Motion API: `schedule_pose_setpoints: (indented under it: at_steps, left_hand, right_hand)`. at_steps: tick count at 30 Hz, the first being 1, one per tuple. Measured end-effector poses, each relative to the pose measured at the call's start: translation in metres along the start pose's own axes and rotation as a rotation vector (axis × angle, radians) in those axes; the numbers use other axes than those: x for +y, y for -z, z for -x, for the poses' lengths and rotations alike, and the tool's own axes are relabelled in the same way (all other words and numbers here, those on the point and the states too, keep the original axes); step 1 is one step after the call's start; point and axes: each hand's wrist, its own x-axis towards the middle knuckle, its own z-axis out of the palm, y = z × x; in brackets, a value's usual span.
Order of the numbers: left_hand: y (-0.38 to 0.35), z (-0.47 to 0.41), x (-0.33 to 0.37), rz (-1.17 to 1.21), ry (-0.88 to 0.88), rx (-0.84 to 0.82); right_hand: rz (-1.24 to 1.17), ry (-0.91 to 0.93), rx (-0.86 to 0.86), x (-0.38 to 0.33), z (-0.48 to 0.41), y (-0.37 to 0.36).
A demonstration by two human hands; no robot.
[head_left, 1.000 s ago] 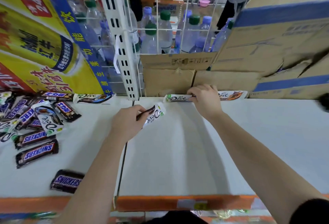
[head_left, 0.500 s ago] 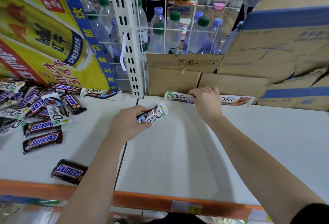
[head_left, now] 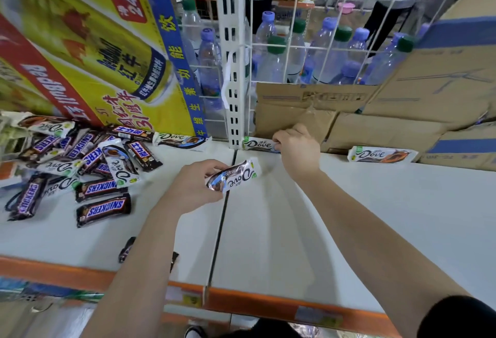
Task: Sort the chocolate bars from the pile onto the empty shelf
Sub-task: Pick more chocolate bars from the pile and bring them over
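Two bare forearms, uncovered from wrist to past the elbow. Left hand point(head_left: 194, 184) and right hand point(head_left: 299, 150) both bare: no gloves, rings, watch or bracelets to be seen. Short, plain fingernails where visible on the left hand, details blurred. A dark, black-looking sleeve point(head_left: 461, 319) at the right upper arm, ending above the elbow with a rounded hem, showing only at the lower right corner. No sleeve visible on the left arm within the frame. More dark clothing point(head_left: 268, 328) at the bottom edge, between the arms. Beside it, a dark shoe with a white sole edge point(head_left: 194, 332), partly cut off by the frame.
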Motion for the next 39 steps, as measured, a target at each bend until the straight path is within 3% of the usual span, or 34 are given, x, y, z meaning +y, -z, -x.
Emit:
schedule_pose_setpoints:
  at_steps: [8,16,18,21,24,27,34,39]
  left_hand:
    - [0.015,0.004,-0.007,0.179,0.076,0.119]
    - [0.013,-0.009,0.023,0.552,-0.113,0.317]
    - [0.004,-0.018,0.031,0.444,-0.183,0.306]
    - [-0.016,-0.035,0.045,0.069,-0.295,0.268]
    - [-0.039,-0.052,0.057,-0.17,-0.363,0.147]
    - [-0.057,-0.064,0.062,-0.234,-0.377,0.052]
    - [-0.074,-0.081,0.071,-0.252,-0.402,0.127]
    - [-0.081,-0.088,0.073,-0.135,-0.417,0.147]
  right_hand:
    - [-0.038,-0.067,-0.009,-0.005,0.009,-0.012]
    - [-0.158,0.028,-0.019,0.011,0.051,0.016]
    - [-0.148,0.046,-0.069,0.021,0.068,0.024]
    - [-0.113,0.034,-0.154,0.035,0.089,0.034]
    - [-0.106,0.025,-0.187,0.042,0.103,0.04]
    - [-0.136,-0.007,-0.184,0.042,0.109,0.042]
    - [-0.182,-0.058,-0.173,0.042,0.11,0.041]
    - [-0.206,-0.067,-0.176,0.043,0.11,0.041]
